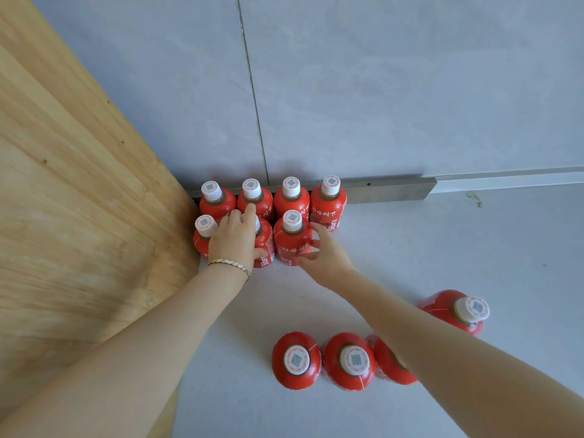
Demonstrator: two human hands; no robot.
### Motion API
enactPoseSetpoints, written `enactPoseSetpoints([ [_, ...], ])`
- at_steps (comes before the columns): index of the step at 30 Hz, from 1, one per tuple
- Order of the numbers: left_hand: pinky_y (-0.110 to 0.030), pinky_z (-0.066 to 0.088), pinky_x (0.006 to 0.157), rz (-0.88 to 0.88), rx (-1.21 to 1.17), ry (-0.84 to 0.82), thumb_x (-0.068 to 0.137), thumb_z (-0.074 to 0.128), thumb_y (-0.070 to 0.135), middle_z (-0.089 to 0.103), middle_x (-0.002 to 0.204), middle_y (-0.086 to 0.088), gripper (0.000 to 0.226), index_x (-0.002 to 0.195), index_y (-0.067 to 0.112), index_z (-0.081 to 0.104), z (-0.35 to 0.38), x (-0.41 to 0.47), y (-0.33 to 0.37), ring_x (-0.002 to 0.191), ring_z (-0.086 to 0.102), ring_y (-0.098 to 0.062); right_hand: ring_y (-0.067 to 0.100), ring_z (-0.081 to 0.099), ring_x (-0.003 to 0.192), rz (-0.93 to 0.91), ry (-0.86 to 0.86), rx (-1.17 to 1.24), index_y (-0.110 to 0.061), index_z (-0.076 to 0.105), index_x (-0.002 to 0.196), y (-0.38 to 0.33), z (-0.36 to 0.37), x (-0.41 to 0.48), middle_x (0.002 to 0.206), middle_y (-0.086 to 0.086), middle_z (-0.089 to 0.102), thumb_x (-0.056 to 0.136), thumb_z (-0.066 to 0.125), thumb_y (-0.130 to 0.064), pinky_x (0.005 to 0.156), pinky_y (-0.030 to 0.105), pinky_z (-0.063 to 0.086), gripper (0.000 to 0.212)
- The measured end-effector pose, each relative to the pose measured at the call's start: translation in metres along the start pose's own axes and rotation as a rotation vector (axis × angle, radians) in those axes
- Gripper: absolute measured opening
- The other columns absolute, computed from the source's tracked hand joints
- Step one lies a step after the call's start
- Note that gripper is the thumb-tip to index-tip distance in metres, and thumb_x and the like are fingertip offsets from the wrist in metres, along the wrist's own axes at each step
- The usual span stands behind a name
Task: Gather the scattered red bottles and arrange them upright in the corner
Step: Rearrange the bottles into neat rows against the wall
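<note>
Several red bottles with white caps stand upright in the corner in two rows. The back row (291,197) touches the wall. My left hand (235,238) grips the middle bottle of the front row (264,245) from above, hiding its cap. My right hand (319,251) wraps thumb and fingers around the right front bottle (289,241). A third front bottle (205,227) stands against the wood panel. Nearer to me, more upright bottles stand apart on the floor: two side by side (296,360), one (390,365) half hidden by my right forearm, and one (455,311) further right.
A tall wooden panel (79,184) forms the left side of the corner. The grey wall (379,90) with a metal baseboard strip (388,188) forms the back. Pale grey floor (458,241) stretches to the right of the rows.
</note>
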State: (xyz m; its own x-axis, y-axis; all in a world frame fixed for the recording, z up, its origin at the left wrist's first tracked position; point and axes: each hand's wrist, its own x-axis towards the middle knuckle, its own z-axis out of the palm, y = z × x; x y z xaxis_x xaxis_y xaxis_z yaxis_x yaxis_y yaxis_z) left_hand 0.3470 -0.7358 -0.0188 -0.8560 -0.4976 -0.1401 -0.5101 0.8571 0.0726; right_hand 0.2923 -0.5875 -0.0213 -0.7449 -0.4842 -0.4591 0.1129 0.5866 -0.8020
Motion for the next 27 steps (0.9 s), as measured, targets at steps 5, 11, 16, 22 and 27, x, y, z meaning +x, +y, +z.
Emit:
enactPoseSetpoints([
  [5,-0.044,0.055,0.080,0.241,0.106,0.255,0.049,0.089,0.012,0.063,0.114,-0.022,0.080,0.123,0.005,0.058,0.002,-0.013,0.018,0.100,0.065,-0.038,0.016,0.061,0.089,-0.095,-0.189,-0.356,-0.020,0.054,0.124,0.008,-0.063,-0.043,0.108,0.004,0.067,0.084,0.066,-0.017,0.086,0.032,0.051,0.042],
  [11,-0.044,0.044,0.096,0.222,-0.225,0.066,0.087,0.060,0.017,0.043,0.140,-0.009,0.052,0.136,0.013,0.044,-0.010,-0.018,0.057,0.120,0.049,-0.033,0.014,0.058,0.094,-0.137,-0.511,-0.821,-0.035,0.054,0.112,0.019,-0.070,-0.115,0.102,-0.008,0.063,0.070,0.073,-0.048,0.081,0.030,0.049,0.049],
  [16,-0.047,0.047,0.092,0.158,-0.249,0.055,0.088,0.053,0.004,0.052,0.127,-0.014,0.039,0.127,0.010,0.053,-0.011,-0.007,0.063,0.114,0.053,-0.036,0.020,0.059,0.100,-0.198,-0.378,-0.871,-0.027,0.054,0.114,0.033,-0.055,-0.107,0.108,0.000,0.064,0.074,0.069,-0.040,0.081,0.034,0.050,0.045],
  [22,-0.043,0.046,0.086,0.148,-0.264,0.099,0.086,0.053,-0.002,0.059,0.117,-0.015,0.033,0.117,0.007,0.059,-0.007,0.000,0.063,0.106,0.057,-0.037,0.018,0.063,0.080,-0.012,0.045,-0.418,-0.016,0.057,0.106,0.025,-0.062,-0.064,0.091,0.000,0.063,0.076,0.069,-0.030,0.066,0.029,0.055,0.035],
  [27,-0.045,0.047,0.088,0.156,-0.269,0.096,0.088,0.051,-0.002,0.059,0.118,-0.014,0.034,0.120,0.009,0.057,-0.004,0.001,0.061,0.105,0.058,-0.036,0.022,0.056,0.077,0.041,0.296,-0.196,-0.010,0.055,0.101,0.005,-0.059,-0.007,0.086,0.003,0.056,0.081,0.065,-0.031,0.059,0.031,0.046,0.031],
])
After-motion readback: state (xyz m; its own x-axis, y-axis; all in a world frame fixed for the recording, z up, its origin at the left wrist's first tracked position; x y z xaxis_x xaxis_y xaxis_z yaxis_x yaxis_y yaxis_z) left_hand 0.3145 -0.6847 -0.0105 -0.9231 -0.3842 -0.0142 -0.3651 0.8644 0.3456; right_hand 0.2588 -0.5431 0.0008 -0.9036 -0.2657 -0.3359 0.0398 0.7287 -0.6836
